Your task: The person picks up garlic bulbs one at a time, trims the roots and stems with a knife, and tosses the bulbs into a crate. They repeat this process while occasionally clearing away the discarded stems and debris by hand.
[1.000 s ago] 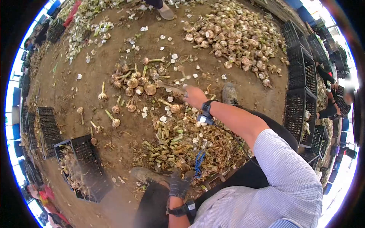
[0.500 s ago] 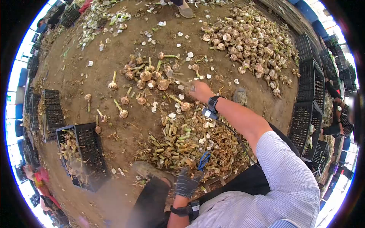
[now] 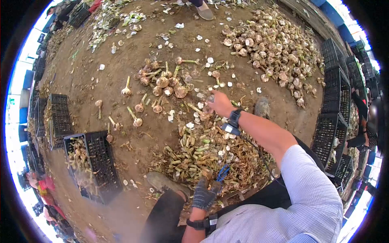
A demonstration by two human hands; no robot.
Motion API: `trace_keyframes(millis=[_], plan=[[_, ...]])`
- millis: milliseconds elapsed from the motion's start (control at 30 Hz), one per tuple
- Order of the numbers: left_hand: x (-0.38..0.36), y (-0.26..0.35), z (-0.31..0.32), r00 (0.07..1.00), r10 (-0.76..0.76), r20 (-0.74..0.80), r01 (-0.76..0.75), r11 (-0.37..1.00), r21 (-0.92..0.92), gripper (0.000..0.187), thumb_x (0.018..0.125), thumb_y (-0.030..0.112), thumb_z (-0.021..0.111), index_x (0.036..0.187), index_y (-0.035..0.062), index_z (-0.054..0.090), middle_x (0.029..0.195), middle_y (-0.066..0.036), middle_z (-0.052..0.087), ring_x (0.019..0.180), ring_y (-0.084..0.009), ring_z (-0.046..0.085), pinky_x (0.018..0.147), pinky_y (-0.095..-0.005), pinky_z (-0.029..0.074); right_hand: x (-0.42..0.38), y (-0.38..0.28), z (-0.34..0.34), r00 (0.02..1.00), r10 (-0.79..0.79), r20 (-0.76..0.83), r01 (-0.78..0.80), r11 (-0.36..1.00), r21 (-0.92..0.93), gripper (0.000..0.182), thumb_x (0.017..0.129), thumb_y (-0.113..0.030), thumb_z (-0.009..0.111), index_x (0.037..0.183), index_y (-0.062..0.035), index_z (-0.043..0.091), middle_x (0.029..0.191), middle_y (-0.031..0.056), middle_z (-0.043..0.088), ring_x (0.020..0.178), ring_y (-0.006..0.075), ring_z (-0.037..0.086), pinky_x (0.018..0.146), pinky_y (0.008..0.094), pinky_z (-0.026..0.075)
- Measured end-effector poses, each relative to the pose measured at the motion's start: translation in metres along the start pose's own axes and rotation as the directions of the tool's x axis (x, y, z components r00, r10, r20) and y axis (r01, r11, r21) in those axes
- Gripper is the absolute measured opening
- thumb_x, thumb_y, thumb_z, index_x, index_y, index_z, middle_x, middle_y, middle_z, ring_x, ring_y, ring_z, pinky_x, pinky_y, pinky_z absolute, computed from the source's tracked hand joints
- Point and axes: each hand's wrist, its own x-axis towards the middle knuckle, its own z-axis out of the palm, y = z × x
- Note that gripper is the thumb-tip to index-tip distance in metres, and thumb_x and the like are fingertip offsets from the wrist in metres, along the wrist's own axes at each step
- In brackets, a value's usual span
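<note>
My right hand (image 3: pixel 221 104), bare with a black wrist strap, reaches out with its fingers closed around a small greyish thing I cannot make out. Just below those fingers lies a garlic bulb (image 3: pixel 206 116) with its stem; a cluster of garlic bulbs (image 3: pixel 163 82) with stems is to the left. My left hand (image 3: pixel 204 196) wears a dark grey glove and stays low, close to my knee. Its fingers close on something brownish, partly hidden. A blue-handled tool (image 3: pixel 223 173) shows beside the left fingertips, over a pile of cut garlic stems (image 3: pixel 194 152).
A large heap of garlic bulbs (image 3: pixel 279 52) lies at the back right. Black crates (image 3: pixel 101 162) stand on the left, and more black crates (image 3: pixel 326 129) line the right. Another person's shoe (image 3: pixel 205 14) is at the top. My own shoe (image 3: pixel 162 181) rests beside the stems.
The whole view has shifted slightly, with things appearing lower and to the right. A blurred long thing left of my right hand no longer shows clearly. My left hand keeps its place.
</note>
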Motion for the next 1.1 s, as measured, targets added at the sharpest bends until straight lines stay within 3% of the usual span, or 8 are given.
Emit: trace_keyframes(millis=[133,267,400,533,800,933,967,1100], plan=[[0.009,-0.030,0.020,0.983,0.013,-0.180,-0.153,0.595,-0.789,0.051,0.099,0.026,0.058,0.141,0.0028,0.042,0.137,-0.013,0.054,0.124,-0.0265,0.054,0.103,-0.0375,0.046,-0.081,-0.055,-0.032,0.978,0.070,0.198,-0.158,0.868,0.472,0.033,0.086,-0.014,0.068,0.110,0.0051,0.056,0.101,0.0146,0.068,0.087,0.0184,0.068,0.071,0.0340,0.056],[-0.031,0.040,-0.010,0.961,0.211,-0.180,-0.228,0.231,-0.946,0.049,0.099,0.033,0.056,0.138,0.0044,0.046,0.135,-0.012,0.055,0.122,-0.0253,0.055,0.102,-0.0386,0.048,-0.181,-0.097,-0.035,0.961,-0.058,0.272,-0.215,0.463,0.860,0.028,0.087,-0.004,0.063,0.113,0.0034,0.053,0.105,0.0118,0.067,0.091,0.0174,0.067,0.077,0.0304,0.056],[-0.072,0.081,-0.023,0.924,0.240,-0.299,-0.317,0.040,-0.948,0.037,0.095,0.024,0.063,0.126,0.0038,0.055,0.119,-0.011,0.064,0.104,-0.0210,0.065,0.091,-0.0358,0.055,-0.265,-0.115,-0.044,0.952,-0.008,0.307,-0.269,0.464,0.844,0.027,0.089,-0.005,0.063,0.114,0.0014,0.055,0.106,0.0103,0.067,0.091,0.0153,0.065,0.081,0.0290,0.053],[-0.105,0.080,-0.009,0.837,0.294,-0.462,-0.545,0.370,-0.752,0.027,0.091,0.010,0.067,0.116,0.0030,0.059,0.107,-0.007,0.066,0.095,-0.0155,0.065,0.085,-0.0302,0.055,-0.314,-0.095,-0.043,0.978,-0.123,0.166,-0.040,0.676,0.736,0.025,0.088,-0.010,0.066,0.110,0.0017,0.061,0.100,0.0068,0.068,0.083,0.0131,0.064,0.077,0.0283,0.052],[-0.124,0.054,-0.006,0.794,0.489,-0.361,-0.585,0.454,-0.672,0.047,0.083,0.003,0.073,0.125,0.0012,0.052,0.109,-0.009,0.066,0.096,-0.0185,0.066,0.086,-0.0318,0.056,-0.373,-0.094,-0.069,0.944,-0.330,-0.012,0.327,0.930,0.169,0.012,0.084,-0.011,0.069,0.091,-0.0026,0.064,0.069,0.0006,0.056,0.066,0.0070,0.051,0.055,0.0306,0.042],[-0.127,0.053,-0.005,0.737,0.622,-0.264,-0.675,0.659,-0.333,0.048,0.078,0.012,0.079,0.120,0.0021,0.057,0.111,-0.010,0.068,0.094,-0.0176,0.067,0.082,-0.0336,0.056,-0.396,-0.098,-0.073,0.824,-0.565,-0.048,0.566,0.818,0.098,0.015,0.075,-0.009,0.070,0.084,-0.0018,0.061,0.069,0.0128,0.055,0.060,0.0258,0.054,0.057,0.0383,0.043],[-0.121,0.049,-0.014,0.694,0.711,-0.112,-0.697,0.703,0.142,0.051,0.074,0.016,0.082,0.117,0.0027,0.059,0.111,-0.009,0.068,0.095,-0.0188,0.067,0.083,-0.0342,0.054,-0.401,-0.101,-0.074,0.810,-0.584,-0.046,0.586,0.810,0.021,0.019,0.070,-0.010,0.071,0.081,-0.0017,0.058,0.071,0.0164,0.054,0.064,0.0373,0.055,0.057,0.0414,0.044],[-0.125,0.035,0.003,0.761,0.614,-0.209,-0.648,0.717,-0.256,0.058,0.074,0.017,0.081,0.124,0.0036,0.055,0.113,-0.008,0.067,0.104,-0.0210,0.063,0.093,-0.0351,0.050,-0.409,-0.100,-0.070,0.795,-0.605,-0.035,0.601,0.795,-0.079,0.027,0.066,-0.014,0.074,0.078,-0.0020,0.053,0.073,0.0174,0.053,0.070,0.0412,0.056,0.059,0.0457,0.044]])
